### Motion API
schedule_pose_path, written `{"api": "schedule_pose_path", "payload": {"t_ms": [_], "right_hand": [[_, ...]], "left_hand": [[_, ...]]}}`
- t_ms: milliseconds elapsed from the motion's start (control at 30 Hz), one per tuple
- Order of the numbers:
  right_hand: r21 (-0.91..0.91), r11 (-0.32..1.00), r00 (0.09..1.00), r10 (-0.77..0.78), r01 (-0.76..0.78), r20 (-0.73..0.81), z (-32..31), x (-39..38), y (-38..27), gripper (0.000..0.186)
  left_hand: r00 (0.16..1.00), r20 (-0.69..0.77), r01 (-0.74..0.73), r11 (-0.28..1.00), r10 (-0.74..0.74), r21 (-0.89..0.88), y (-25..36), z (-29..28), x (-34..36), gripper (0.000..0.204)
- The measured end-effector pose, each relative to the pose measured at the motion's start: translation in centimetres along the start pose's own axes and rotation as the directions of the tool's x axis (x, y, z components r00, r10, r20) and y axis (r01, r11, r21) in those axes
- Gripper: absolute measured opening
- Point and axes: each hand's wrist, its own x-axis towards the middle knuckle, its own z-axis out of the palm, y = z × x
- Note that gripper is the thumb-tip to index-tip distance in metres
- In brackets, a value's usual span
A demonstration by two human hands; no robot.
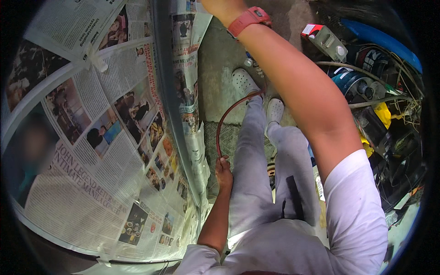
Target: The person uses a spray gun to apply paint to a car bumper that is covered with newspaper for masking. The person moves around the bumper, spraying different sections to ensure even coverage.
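Note:
My left hand (223, 173) is closed around a thin dark red hose (223, 120), low beside my left thigh. From there the hose arcs up and to the right, toward my feet, and passes near some metal fittings (256, 68) partly hidden by my right forearm. My right arm reaches far forward with a red watch on the wrist. Only the back part of my right hand (222, 8) shows at the top edge, so its fingers are hidden. It is nearest to the upper end of a dark grey strip (168, 82) between newspaper-covered surfaces.
Taped newspaper sheets (101, 151) cover a large curved surface on my left. A metal can (327, 42) stands at the upper right, near a blue curved object (385, 39). Cables, bottles, yellow plastic (382, 115) and black items clutter the right side. My clogs (245, 81) stand on concrete.

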Motion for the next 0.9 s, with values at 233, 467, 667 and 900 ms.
{"api": "schedule_pose_path", "payload": {"t_ms": [233,467,667,900], "right_hand": [[-0.083,0.956,0.844,0.286,-0.28,0.454,-4.1,-7.5,0.8,0.067],[-0.058,0.907,0.585,0.317,-0.417,0.746,-7.8,-15.7,0.7,0.048],[-0.038,0.88,0.693,0.399,-0.474,0.6,-7.5,-11.4,4.7,0.047],[0.134,0.981,0.987,0.126,-0.139,0.102,-5.3,-2.7,11.5,0.052]], "left_hand": [[0.984,0.143,0.061,0.96,-0.103,0.272,7.3,-0.8,0.2,0.043],[0.979,0.202,-0.093,0.906,0.009,0.412,8.5,1.1,0.3,0.038],[0.989,0.143,-0.045,0.887,-0.024,0.459,12.7,4.7,-1.2,0.033],[0.958,-0.094,-0.191,0.851,0.269,0.489,10.6,9.5,0.5,0.053]]}}
